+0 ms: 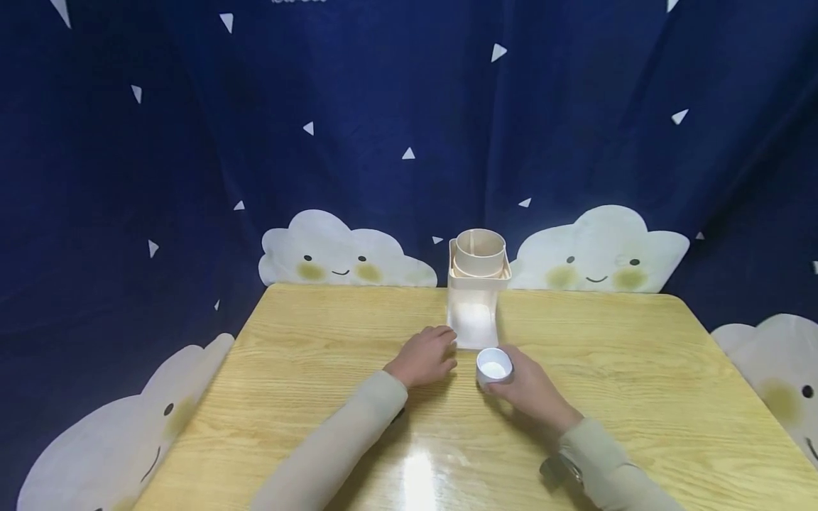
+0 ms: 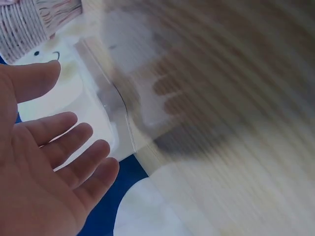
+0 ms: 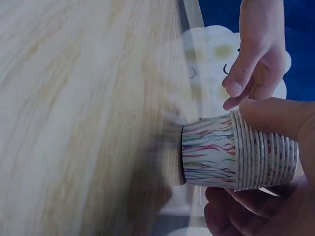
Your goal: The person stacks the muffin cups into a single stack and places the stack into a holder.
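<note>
A stack of nested paper cups [image 1: 494, 367] with thin coloured wavy lines stands upright in my right hand [image 1: 532, 389], rims up. In the right wrist view, the thumb and fingers grip the stack [image 3: 209, 152] around its ribbed rims, its base at or just above the tabletop. My left hand [image 1: 424, 357] is held beside the foot of a cream cup holder [image 1: 474, 319], left of the cups. The left wrist view shows this hand's fingers [image 2: 74, 140] loosely spread and holding nothing. A round tube [image 1: 481, 254] sits in the holder's top.
The light wooden table [image 1: 332, 319] has a glossy surface with reflections. Behind it hangs a dark blue curtain [image 1: 358, 85] with white triangles and smiling clouds. The cream holder stands near the table's back edge. A dark band shows at the right sleeve [image 1: 594, 454].
</note>
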A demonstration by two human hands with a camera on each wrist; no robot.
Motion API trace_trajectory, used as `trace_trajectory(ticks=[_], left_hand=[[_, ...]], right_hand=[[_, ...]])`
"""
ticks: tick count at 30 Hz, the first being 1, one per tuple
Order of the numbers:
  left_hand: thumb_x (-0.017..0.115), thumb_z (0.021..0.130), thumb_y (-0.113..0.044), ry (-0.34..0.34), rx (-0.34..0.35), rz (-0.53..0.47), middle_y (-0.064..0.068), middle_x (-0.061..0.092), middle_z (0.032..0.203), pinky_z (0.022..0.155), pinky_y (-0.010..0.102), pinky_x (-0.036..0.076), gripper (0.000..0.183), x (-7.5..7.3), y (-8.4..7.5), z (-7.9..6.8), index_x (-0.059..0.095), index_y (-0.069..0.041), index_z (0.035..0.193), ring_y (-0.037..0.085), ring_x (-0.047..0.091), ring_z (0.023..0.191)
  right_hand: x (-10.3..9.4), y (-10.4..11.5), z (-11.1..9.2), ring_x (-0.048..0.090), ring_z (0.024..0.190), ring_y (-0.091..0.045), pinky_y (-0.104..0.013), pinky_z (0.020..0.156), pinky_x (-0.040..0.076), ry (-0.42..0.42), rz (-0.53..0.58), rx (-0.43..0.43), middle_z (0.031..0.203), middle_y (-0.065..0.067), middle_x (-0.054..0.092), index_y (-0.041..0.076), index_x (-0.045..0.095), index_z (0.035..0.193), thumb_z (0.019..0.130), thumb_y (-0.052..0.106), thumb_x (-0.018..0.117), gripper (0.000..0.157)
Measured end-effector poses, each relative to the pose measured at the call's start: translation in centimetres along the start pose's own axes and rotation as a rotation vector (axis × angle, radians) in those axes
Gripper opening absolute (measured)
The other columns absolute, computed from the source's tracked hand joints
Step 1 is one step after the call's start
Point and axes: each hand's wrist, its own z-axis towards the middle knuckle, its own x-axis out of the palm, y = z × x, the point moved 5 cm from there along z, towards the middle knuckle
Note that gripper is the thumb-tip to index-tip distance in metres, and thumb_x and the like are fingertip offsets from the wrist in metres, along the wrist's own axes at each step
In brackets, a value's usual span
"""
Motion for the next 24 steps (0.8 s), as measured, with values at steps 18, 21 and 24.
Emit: trace_trajectory(ticks=[18, 21, 24], left_hand=[[0.063, 0.094, -0.031, 0.107, 0.109, 0.008, 0.002, 0.052, 0.150, 0.114, 0.030, 0.042, 0.023, 1.6, -0.8, 2.9, 0.066, -0.015, 0.111, 0.021, 0.050, 0.138], [0.063, 0.094, -0.029, 0.103, 0.119, 0.036, 0.001, 0.054, 0.147, 0.109, 0.031, 0.047, 0.019, 1.4, -1.0, 3.0, 0.068, -0.016, 0.108, 0.021, 0.053, 0.134], [0.063, 0.094, -0.027, 0.097, 0.135, 0.069, -0.001, 0.058, 0.143, 0.104, 0.031, 0.051, 0.014, 1.4, -1.1, 3.3, 0.071, -0.018, 0.103, 0.020, 0.057, 0.129]], right_hand=[[-0.3, -0.4, -0.1, 0.061, 0.117, -0.038, -0.057, 0.099, 0.049, 0.023, -0.031, 0.000, 0.130, -0.022, 0.063, 0.003, 0.045, 0.143, 0.076, 0.021, 0.084, 0.080], [-0.4, -0.4, -0.1, 0.061, 0.117, -0.038, -0.056, 0.099, 0.049, 0.030, -0.025, 0.014, 0.130, -0.022, 0.063, 0.004, 0.044, 0.144, 0.076, 0.021, 0.084, 0.081], [-0.5, -0.3, 0.0, 0.062, 0.116, -0.038, -0.056, 0.098, 0.050, 0.035, -0.024, 0.013, 0.129, -0.022, 0.063, 0.003, 0.044, 0.144, 0.076, 0.022, 0.084, 0.081]])
